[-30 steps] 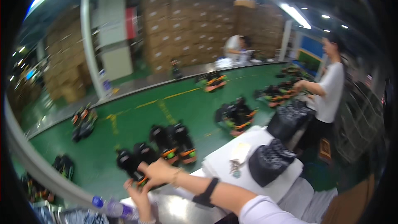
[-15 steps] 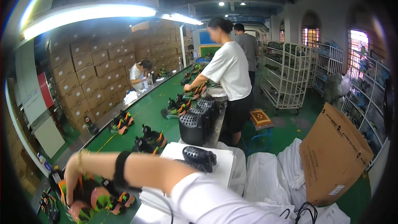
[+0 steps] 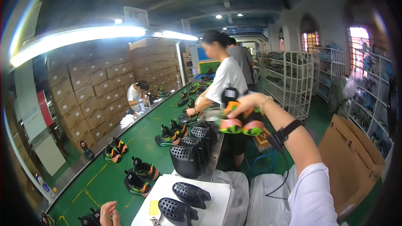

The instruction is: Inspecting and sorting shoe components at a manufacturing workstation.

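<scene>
My right hand (image 3: 247, 104) is raised at the right of centre, its fingers closed on a pair of sneakers (image 3: 231, 124). The pair is black, orange and green with pinkish soles, slightly blurred by motion. A black band with a cable circles my right forearm. At the lower edge, my left hand (image 3: 109, 215) shows only in part, fingers apart and nothing visible in them. Beside it, dark sneakers (image 3: 90, 217) sit on the green table. Two black perforated shoe inserts (image 3: 190, 195) lie on a stack of white sheets (image 3: 217, 209) between my hands.
More sneakers (image 3: 140, 178) stand along the green tabletop (image 3: 100, 167). Black perforated bins (image 3: 186, 159) line its right edge. A co-worker (image 3: 230, 75) stands beyond, handling shoes. At right are a large carton (image 3: 351, 159), a stool (image 3: 261, 138), white bags (image 3: 266, 192) and wire racks (image 3: 289, 83).
My right hand has lifted a sneaker pair from the lower left and swung it up to the right. My left hand has come into view at the bottom. The view has shifted.
</scene>
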`<action>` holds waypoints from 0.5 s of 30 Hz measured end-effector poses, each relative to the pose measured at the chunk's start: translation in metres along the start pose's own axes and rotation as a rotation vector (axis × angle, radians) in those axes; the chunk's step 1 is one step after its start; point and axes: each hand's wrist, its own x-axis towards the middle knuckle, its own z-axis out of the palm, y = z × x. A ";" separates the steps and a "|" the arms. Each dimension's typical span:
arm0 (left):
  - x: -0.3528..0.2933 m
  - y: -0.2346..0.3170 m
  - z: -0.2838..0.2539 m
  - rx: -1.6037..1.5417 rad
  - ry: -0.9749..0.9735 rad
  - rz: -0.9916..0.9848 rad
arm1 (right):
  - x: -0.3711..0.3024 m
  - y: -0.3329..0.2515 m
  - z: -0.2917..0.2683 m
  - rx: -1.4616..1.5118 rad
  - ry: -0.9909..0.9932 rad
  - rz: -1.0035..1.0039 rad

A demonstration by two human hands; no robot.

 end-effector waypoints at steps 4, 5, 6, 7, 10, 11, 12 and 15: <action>0.046 0.043 0.036 0.035 -0.242 -0.212 | 0.046 0.135 -0.003 0.069 0.093 0.343; 0.052 0.038 0.046 -0.131 -0.294 -0.228 | 0.061 0.212 -0.005 0.186 0.145 0.391; 0.048 0.033 0.045 -0.248 -0.286 -0.286 | 0.062 0.183 0.002 0.190 0.210 0.442; 0.040 0.031 0.039 -0.174 -0.246 -0.324 | 0.079 0.169 0.011 0.198 0.242 0.422; 0.030 -0.016 0.014 -0.077 -0.185 -0.501 | 0.109 0.255 0.021 0.329 0.424 0.410; 0.019 -0.043 0.003 0.012 -0.014 -0.487 | 0.128 0.250 0.031 0.453 0.438 0.324; 0.005 -0.074 -0.009 0.109 0.152 -0.471 | 0.137 0.241 0.035 0.582 0.444 0.241; -0.037 -0.160 -0.058 0.756 0.264 -0.370 | 0.148 0.233 0.038 0.777 0.459 0.125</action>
